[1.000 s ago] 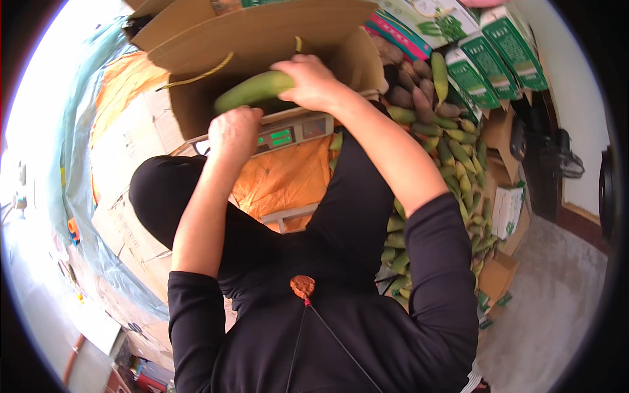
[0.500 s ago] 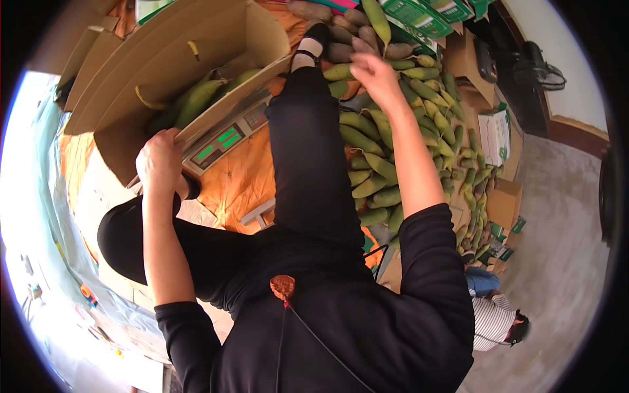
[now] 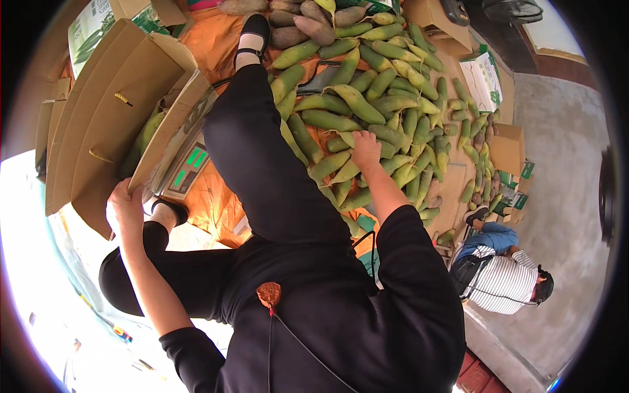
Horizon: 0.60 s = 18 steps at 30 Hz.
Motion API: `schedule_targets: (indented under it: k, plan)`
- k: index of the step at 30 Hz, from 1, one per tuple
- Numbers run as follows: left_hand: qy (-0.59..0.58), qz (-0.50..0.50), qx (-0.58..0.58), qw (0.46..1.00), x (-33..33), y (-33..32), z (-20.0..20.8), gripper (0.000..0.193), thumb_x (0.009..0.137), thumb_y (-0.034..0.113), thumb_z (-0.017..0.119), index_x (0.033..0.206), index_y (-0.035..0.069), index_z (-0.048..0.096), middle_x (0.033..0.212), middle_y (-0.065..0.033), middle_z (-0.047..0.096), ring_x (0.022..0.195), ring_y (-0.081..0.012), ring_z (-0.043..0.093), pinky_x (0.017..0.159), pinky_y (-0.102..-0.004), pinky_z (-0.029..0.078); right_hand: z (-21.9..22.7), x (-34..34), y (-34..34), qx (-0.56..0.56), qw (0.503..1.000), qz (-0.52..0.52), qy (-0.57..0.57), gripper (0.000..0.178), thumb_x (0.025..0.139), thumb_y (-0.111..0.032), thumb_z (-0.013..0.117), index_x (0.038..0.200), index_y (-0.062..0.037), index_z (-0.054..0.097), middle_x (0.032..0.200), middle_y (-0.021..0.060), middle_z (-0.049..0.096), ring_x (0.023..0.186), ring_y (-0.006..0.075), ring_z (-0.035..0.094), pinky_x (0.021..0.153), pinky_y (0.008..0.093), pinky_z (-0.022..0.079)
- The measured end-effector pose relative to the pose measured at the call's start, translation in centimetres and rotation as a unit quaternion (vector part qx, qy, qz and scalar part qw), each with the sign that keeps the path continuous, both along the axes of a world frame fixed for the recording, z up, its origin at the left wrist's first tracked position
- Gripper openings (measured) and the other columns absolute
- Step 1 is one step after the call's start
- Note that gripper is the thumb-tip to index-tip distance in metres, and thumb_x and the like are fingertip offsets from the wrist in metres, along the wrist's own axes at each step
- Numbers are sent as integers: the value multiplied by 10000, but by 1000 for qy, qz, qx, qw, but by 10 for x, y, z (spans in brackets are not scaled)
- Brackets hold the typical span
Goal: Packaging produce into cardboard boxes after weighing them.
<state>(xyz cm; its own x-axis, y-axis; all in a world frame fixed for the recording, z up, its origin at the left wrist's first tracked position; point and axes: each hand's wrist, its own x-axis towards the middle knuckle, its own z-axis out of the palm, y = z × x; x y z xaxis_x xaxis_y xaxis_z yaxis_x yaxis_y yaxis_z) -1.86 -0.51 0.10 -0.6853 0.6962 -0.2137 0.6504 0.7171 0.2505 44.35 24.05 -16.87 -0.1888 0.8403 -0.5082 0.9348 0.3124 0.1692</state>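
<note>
My left hand [image 3: 126, 208] is closed on the near edge of an open cardboard box [image 3: 85, 187]. Inside the box, green radishes [image 3: 149, 131] show partly behind its raised wall. Beside the box is a digital scale [image 3: 189, 171] with lit green displays. On the right, my right hand [image 3: 367, 152] is down in a large pile of green radishes [image 3: 357, 105], fingers curled round the end of one radish [image 3: 341, 141]. Its fingers hide part of that radish.
Reddish-brown radishes [image 3: 314, 29] lie at the far end of the pile, on an orange sheet [image 3: 216, 200]. A white-and-green carton [image 3: 481, 80] and a brown box [image 3: 508, 149] stand to the right. Another person in a striped top [image 3: 504, 283] is at the lower right. A fan [image 3: 514, 10] stands far right.
My right hand has come down from above the far end of the pile onto a green radish nearer me. My left hand stays on the box edge. The view has shifted right.
</note>
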Motion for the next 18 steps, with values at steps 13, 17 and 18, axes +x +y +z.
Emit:
schedule_targets:
  k: [13, 17, 18]
  plan:
    - [6, 16, -15, 1000, 7, 1, 5, 158, 787, 166, 635, 928, 115, 685, 918, -91, 653, 879, -298, 625, 768, -386, 497, -13, 16, 7, 48, 988, 82, -124, 295, 846, -158, 581, 1137, -164, 535, 1169, 48, 506, 1137, 232, 466, 880, 465, 395]
    - [-11, 28, -34, 999, 8, -2, 9, 157, 796, 166, 628, 934, 120, 686, 912, -85, 653, 875, -293, 628, 775, -381, 498, 5, 1, 9, -20, 998, 1, -67, 479, 757, -160, 704, 1191, -117, 506, 1250, 86, 491, 1203, 263, 454, 904, 496, 418]
    - [1, 24, -31, 999, 9, -3, 13, 155, 800, 163, 622, 935, 124, 688, 910, -84, 652, 868, -291, 629, 771, -379, 499, 13, -5, 9, -29, 998, -60, 3, 531, 746, -168, 725, 1222, -89, 503, 1274, 109, 499, 1203, 279, 468, 915, 493, 421]
